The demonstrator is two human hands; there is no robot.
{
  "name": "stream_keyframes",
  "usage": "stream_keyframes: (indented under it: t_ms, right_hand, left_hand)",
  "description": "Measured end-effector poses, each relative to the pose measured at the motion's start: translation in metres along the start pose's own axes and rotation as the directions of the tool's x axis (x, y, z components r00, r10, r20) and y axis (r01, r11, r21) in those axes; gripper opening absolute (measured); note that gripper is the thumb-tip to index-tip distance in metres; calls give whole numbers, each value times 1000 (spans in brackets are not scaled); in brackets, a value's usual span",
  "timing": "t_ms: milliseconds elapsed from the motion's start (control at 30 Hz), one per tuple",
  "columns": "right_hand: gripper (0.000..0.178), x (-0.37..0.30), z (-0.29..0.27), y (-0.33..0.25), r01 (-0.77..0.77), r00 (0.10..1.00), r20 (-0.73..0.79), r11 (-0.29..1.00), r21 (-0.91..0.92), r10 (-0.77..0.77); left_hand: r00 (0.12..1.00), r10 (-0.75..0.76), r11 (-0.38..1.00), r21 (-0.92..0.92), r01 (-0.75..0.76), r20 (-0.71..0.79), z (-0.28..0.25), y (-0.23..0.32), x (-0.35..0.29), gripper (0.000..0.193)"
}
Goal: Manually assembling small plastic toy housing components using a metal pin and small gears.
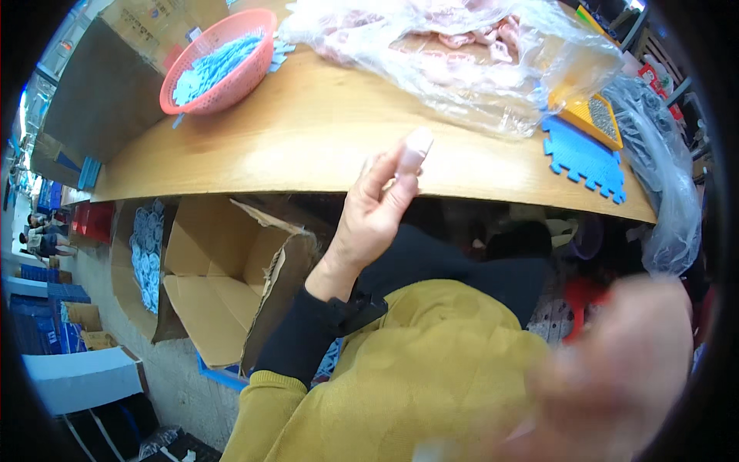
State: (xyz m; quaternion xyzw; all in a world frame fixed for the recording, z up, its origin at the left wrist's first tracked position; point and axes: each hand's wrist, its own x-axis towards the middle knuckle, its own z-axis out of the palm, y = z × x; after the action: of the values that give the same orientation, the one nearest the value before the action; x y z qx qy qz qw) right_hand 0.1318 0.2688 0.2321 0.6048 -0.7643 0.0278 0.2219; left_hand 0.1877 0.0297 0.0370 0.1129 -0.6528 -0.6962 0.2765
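Note:
My left hand (368, 212) is raised just in front of the table's near edge, its thumb and fingers pinched together. At the fingertips shows a small pale pinkish-white thing (414, 152); whether it is a held piece or a wrap on a finger I cannot tell. Motion smears my right hand (620, 362) at the lower right, close to the camera, so its fingers cannot be read. Across the table lies a clear plastic bag (362, 38), spread open, with several pink plastic parts (493, 38) in it.
A pink basket (239, 88) of blue strips stands on the wooden table (308, 138) at the left. At the right are a blue foam mat (585, 158) and a yellow tray (604, 115) of small metal pieces. Below the table, an open cardboard box (219, 262) adjoins a carton of pale blue rings (146, 246).

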Motion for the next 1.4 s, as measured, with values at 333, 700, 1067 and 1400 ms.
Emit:
stream_keyframes:
  t_ms: [333, 700, 1067, 1400]
  right_hand:
    - [35, 76, 231, -5, -268, 860, 431, -479, 836, 272]
    - [29, 81, 257, 12, -328, 858, 474, -499, 802, 197]
    - [53, 72, 243, 13, -119, 989, 1, 810, 574, 145]
    - [44, 94, 249, 21, 25, 1000, -24, 833, 553, -14]
  left_hand:
    - [893, 449, 636, 703, -319, -1, 10, 4, 9, 73]
    - [961, -275, 873, -410, 262, 30, -7, -26, 21, 33]
    - [948, -320, 822, -497, 279, 4, -12, -38, 27, 42]
    - [943, -331, 804, -522, 285, 5, -25, -36, 35, 44]
